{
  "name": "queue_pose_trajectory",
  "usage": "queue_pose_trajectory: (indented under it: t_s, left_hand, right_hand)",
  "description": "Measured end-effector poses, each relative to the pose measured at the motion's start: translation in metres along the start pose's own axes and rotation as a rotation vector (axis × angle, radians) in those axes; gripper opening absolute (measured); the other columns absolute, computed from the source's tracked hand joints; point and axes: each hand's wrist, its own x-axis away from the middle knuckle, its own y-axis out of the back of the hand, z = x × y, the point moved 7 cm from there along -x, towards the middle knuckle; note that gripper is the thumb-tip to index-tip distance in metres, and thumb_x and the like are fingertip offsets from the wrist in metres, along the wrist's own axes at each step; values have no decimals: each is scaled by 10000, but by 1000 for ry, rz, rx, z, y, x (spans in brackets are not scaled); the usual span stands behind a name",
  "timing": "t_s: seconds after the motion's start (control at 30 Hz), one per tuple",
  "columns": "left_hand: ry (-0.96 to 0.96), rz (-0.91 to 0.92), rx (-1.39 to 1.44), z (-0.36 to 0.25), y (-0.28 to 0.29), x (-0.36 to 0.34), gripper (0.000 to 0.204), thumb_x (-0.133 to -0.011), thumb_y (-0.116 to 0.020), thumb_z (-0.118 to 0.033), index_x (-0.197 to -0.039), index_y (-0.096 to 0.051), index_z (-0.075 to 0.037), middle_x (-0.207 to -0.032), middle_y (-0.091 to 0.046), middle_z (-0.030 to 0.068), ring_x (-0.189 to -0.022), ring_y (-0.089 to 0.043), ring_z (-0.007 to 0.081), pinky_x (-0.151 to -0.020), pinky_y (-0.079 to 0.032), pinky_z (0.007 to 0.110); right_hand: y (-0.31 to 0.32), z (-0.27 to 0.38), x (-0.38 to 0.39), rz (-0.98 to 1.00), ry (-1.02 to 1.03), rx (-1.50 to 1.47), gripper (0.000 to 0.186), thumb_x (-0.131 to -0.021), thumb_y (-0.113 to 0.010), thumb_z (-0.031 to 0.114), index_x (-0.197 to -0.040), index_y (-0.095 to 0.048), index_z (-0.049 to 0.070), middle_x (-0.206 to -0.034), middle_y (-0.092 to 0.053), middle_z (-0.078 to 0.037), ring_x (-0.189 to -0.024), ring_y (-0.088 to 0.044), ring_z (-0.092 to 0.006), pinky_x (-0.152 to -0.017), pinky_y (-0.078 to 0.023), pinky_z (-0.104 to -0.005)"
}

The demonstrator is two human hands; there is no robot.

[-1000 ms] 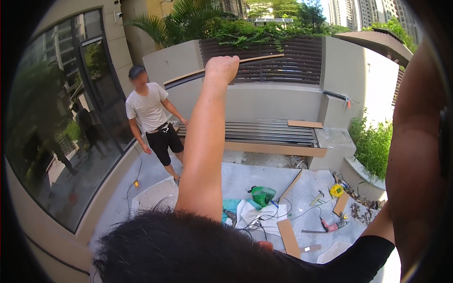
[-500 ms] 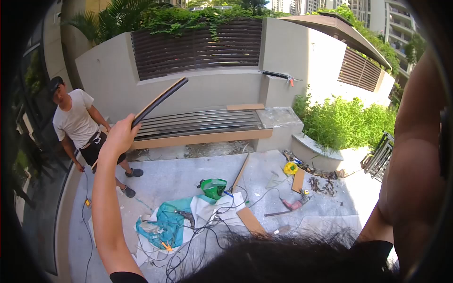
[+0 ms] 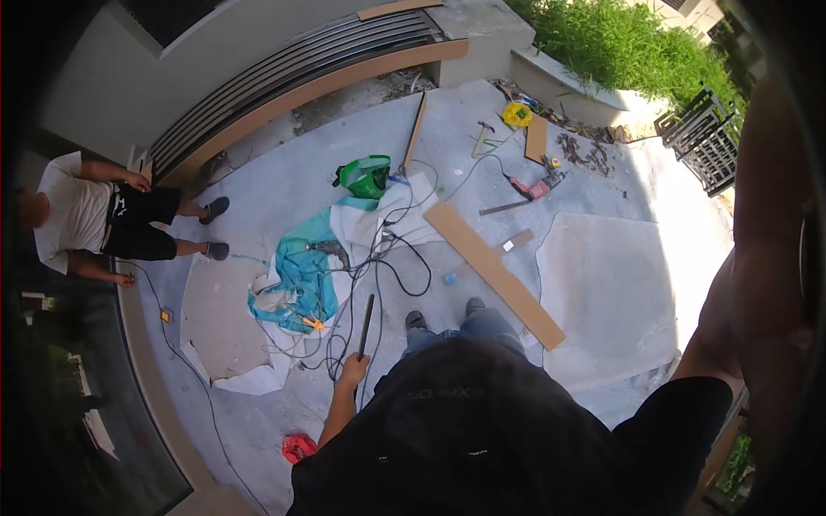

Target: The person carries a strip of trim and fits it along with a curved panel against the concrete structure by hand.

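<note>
My left hand (image 3: 353,370) is low, closed around a long, narrow dark strip (image 3: 370,310) that points away from my body over the floor. Beside it lie looped black cables (image 3: 418,258), a crumpled teal cloth (image 3: 301,267) with a grey drill (image 3: 334,251) on it, and a small orange tool (image 3: 313,324). A red object (image 3: 298,446) is just below my left forearm. A long tan board (image 3: 499,275) lies by my feet. My right arm runs up the right edge, with its hand not in view.
A person (image 3: 69,202) in white shirt and dark shorts stands at the left by glass. A slatted bench (image 3: 292,64) with tan boards lines the back wall. A red power tool (image 3: 535,187), hammer (image 3: 483,138), green bag (image 3: 370,176) and metal grating (image 3: 699,138) lie rightward.
The view has swung down to the floor and my feet. My left hand, earlier raised with the strip against the wall and fence, has come down low, still holding it.
</note>
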Motion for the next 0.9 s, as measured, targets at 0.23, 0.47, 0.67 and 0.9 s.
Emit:
queue_pose_trajectory:
  t_s: [0.23,0.47,0.67,0.9]
  left_hand:
    - [71,322,-56,-77,-34,-20,563,-939,-668,-506,-1019,-710,49,-952,-727,240,-914,-694,379,-823,-518,465]
    - [195,-28,199,-168,45,-105,553,-949,-660,-525,-914,-671,27,-782,-684,159,-756,-658,303,-719,-501,432]
    - [91,-272,268,-286,47,-138,466,-973,-678,-441,-896,-636,17,-768,-639,111,-731,-591,231,-704,-478,394]
    - [-73,-17,148,-469,-14,-218,497,-989,-641,-486,-1043,-645,8,-905,-688,190,-858,-667,328,-776,-505,424]
  right_hand:
    - [-58,-117,295,290,-1200,-195,478,-1017,-630,248,-1403,-505,-3,-1324,-633,-151,-1227,-593,-254,-1083,-442,-408]
    - [-81,36,780,1815,-1472,-514,556,-909,-675,416,-1366,-619,105,-1383,-628,-164,-1279,-594,-347,-1074,-463,-442]
    - [-34,-25,780,1484,-1751,-798,448,-891,-680,296,-1270,-676,58,-1258,-699,-211,-1166,-660,-384,-1012,-493,-454]
    - [-26,-159,777,1187,-1728,-907,337,-908,-668,206,-1198,-698,38,-1172,-728,-208,-1092,-700,-335,-941,-525,-412]
